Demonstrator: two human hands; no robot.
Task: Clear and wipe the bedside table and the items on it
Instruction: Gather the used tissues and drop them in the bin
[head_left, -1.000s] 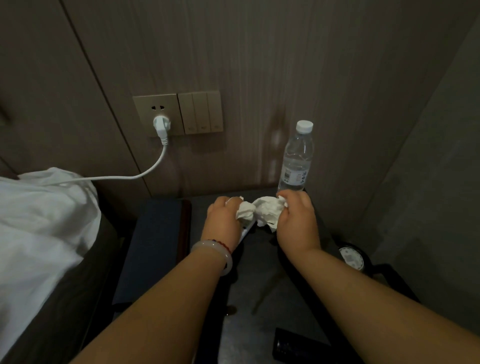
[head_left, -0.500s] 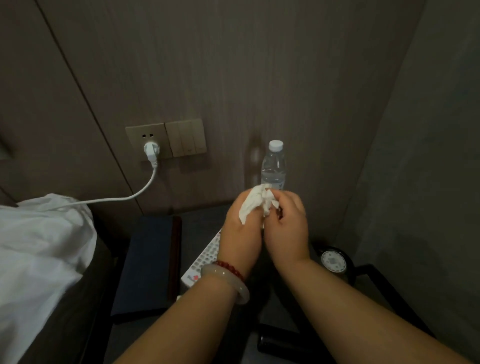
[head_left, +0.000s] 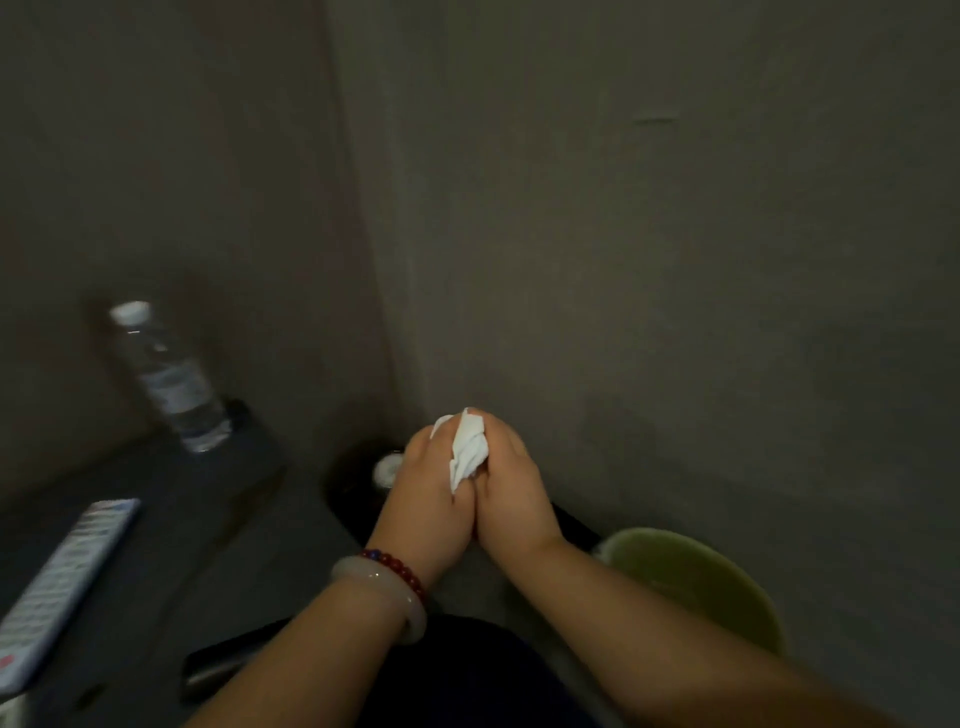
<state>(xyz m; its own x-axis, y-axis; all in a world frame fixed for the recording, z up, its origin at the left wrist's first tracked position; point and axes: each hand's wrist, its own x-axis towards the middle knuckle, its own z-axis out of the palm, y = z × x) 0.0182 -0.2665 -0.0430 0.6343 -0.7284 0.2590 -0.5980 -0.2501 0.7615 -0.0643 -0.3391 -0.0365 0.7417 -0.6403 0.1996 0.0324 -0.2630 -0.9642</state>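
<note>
A crumpled white tissue is pressed between my left hand and my right hand, which are held together past the right edge of the dark bedside table. On the table a clear water bottle with a white cap stands at the back by the wall. A white remote control lies at the table's left. My left wrist wears a pale bangle and a red bead bracelet.
A green bin stands on the floor at the lower right, under my right forearm. A dark round object with a white disc sits behind my hands in the wall corner. A dark flat device lies at the table's front edge.
The view has swung to the right, so the socket, cable and bedding have left the frame. My hands, with the tissue balled between them, moved from above the table to its right side.
</note>
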